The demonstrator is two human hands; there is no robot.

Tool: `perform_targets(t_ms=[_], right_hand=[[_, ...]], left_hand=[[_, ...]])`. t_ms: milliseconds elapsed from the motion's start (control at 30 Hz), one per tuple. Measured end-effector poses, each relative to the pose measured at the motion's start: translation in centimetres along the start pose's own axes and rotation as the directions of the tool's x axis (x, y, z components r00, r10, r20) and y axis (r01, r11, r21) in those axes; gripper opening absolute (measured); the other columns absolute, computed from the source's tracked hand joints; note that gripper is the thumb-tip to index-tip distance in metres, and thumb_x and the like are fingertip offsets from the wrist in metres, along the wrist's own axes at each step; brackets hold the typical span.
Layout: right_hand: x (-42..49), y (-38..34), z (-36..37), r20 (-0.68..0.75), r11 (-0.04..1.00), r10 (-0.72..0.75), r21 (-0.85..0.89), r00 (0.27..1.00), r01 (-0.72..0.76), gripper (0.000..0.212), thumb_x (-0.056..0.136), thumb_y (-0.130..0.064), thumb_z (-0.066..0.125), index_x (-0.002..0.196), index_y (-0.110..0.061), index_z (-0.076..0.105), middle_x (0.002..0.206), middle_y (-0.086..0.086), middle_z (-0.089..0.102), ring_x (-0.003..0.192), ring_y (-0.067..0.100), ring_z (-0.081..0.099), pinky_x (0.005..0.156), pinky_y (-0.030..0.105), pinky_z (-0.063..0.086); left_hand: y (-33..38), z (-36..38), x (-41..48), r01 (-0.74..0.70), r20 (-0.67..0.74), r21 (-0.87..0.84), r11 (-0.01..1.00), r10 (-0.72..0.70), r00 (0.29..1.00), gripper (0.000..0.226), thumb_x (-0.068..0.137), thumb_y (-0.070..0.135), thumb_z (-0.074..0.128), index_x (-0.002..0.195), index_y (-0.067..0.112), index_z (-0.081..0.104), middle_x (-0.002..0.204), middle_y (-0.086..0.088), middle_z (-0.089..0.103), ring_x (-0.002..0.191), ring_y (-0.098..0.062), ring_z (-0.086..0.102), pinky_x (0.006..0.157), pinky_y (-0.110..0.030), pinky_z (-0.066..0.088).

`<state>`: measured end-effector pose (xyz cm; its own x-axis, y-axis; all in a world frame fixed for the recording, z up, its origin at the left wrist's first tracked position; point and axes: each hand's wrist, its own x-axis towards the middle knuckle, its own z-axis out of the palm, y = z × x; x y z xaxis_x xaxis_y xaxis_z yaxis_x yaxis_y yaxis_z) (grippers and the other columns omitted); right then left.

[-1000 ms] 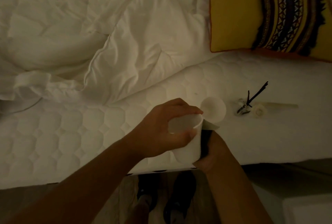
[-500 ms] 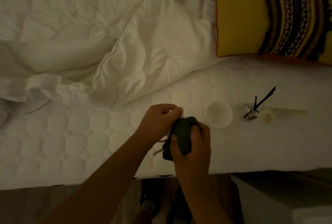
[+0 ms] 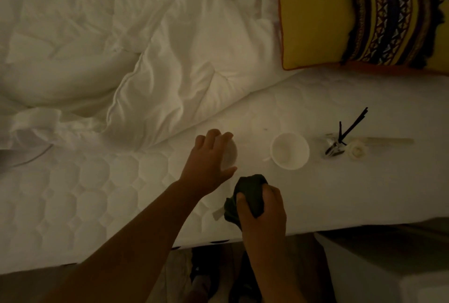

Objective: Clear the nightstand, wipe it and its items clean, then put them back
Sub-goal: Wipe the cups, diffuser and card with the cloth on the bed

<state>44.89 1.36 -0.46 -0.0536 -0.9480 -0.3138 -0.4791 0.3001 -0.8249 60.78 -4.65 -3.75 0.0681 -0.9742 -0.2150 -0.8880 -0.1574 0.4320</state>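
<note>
Left hand [image 3: 209,162] wraps over a white cup [image 3: 229,154] resting on the bed [image 3: 97,193]; right hand [image 3: 263,210] grips a bunched dark cloth [image 3: 247,193] near the mattress edge; second cup [image 3: 289,150] sits upright just right, reed diffuser [image 3: 336,145] lying beyond it; nightstand [image 3: 388,266] at lower right.

White cup [image 3: 230,154] mostly hidden under left hand [image 3: 208,164].

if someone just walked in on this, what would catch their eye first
Probably the yellow pillow with its dark striped band at the top right, bright against the white bed. Next, the two hands at centre: the left hand on a white cup, the right hand clutching a dark cloth.
</note>
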Motion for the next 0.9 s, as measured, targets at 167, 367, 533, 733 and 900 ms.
perform_targets(t_ms=[167, 367, 533, 733, 900], right_hand=[[0.9, 0.7, -1.6, -0.023, 0.996, 0.045, 0.078, 0.999, -0.043, 0.028, 0.085, -0.029, 0.069, 0.11, -0.02, 0.057, 0.101, -0.004, 0.059, 0.095, 0.005, 0.058, 0.075, 0.01, 0.045], [1.8, 1.6, -4.2, -0.04, 0.986, 0.066, 0.156, 0.997, -0.059, 0.026, 0.084, -0.029, 0.07, 0.106, -0.023, 0.057, 0.1, -0.003, 0.062, 0.098, 0.011, 0.06, 0.085, 0.026, 0.051], [2.3, 3.2, -6.5, -0.099, 0.962, 0.171, 0.234, 0.98, -0.144, 0.044, 0.079, -0.045, 0.066, 0.117, -0.025, 0.057, 0.109, -0.005, 0.063, 0.106, 0.017, 0.06, 0.092, 0.038, 0.051], [3.0, 5.1, -9.1, -0.105, 0.946, 0.231, 0.256, 0.967, -0.198, 0.051, 0.074, -0.061, 0.062, 0.12, -0.04, 0.054, 0.108, -0.022, 0.06, 0.102, -0.001, 0.058, 0.083, 0.025, 0.049], [3.4, 5.1, -10.1, -0.109, 0.949, 0.182, 0.28, 0.977, -0.145, 0.023, 0.083, -0.042, 0.069, 0.101, -0.047, 0.055, 0.097, -0.02, 0.062, 0.095, 0.0, 0.061, 0.08, 0.023, 0.05]], left_hand=[[0.4, 0.1, 0.5, 0.038, -0.012, 0.112, 0.993, -0.036, 0.999, 0.085, 0.072, 0.063, 0.065, 0.141, 0.032, 0.027, 0.145, -0.003, 0.031, 0.131, -0.031, 0.033, 0.108, -0.058, 0.03], [3.9, -0.8, 1.5, 0.095, -0.08, 0.197, 0.976, -0.08, 0.994, 0.068, 0.08, 0.068, 0.049, 0.135, 0.029, 0.04, 0.144, -0.005, 0.036, 0.139, -0.029, 0.027, 0.113, -0.066, 0.014], [9.1, 0.7, 3.3, -0.147, 0.045, 0.057, 0.987, 0.145, 0.988, 0.074, 0.079, 0.062, 0.058, 0.14, 0.032, 0.031, 0.146, -0.003, 0.034, 0.135, -0.028, 0.034, 0.113, -0.061, 0.023], [12.8, 4.1, 4.9, -0.167, 0.171, 0.092, 0.982, 0.149, 0.974, 0.097, 0.071, 0.053, 0.074, 0.145, 0.036, 0.014, 0.155, -0.003, 0.015, 0.137, -0.034, 0.027, 0.108, -0.061, 0.029], [12.9, 4.5, 5.6, -0.098, 0.089, -0.017, 0.995, 0.099, 0.991, 0.086, 0.073, 0.045, 0.074, 0.142, 0.029, 0.025, 0.14, -0.003, 0.031, 0.12, -0.028, 0.039, 0.093, -0.044, 0.049]])
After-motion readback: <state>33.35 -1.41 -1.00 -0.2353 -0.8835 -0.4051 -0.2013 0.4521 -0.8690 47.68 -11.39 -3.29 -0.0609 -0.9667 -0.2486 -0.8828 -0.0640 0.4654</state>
